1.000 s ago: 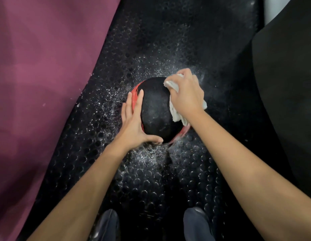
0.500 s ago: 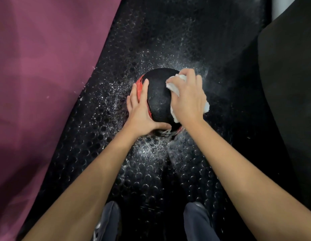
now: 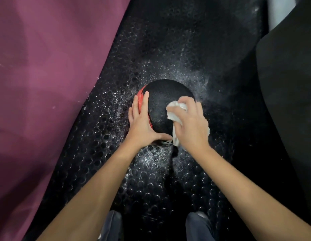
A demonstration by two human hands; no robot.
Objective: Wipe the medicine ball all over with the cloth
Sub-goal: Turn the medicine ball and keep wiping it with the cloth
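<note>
Right hand point(image 3: 191, 126): fingers curled, gripping white cloth point(image 3: 177, 112) against the ball's right side. Left hand point(image 3: 142, 122): fingers straight, flat on its red panel. Black medicine ball point(image 3: 165, 105) sits on black studded rubber floor mat point(image 3: 151, 180), speckled white around it. Maroon mat point(image 3: 47, 84) left; black padded surface point(image 3: 290, 84) right.

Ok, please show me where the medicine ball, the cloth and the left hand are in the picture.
medicine ball point(image 3: 166, 101), head view, on its bare black top.
cloth point(image 3: 175, 111), head view, on the white bunched part above the fingers.
left hand point(image 3: 142, 126), head view, on the back of the hand.
</note>
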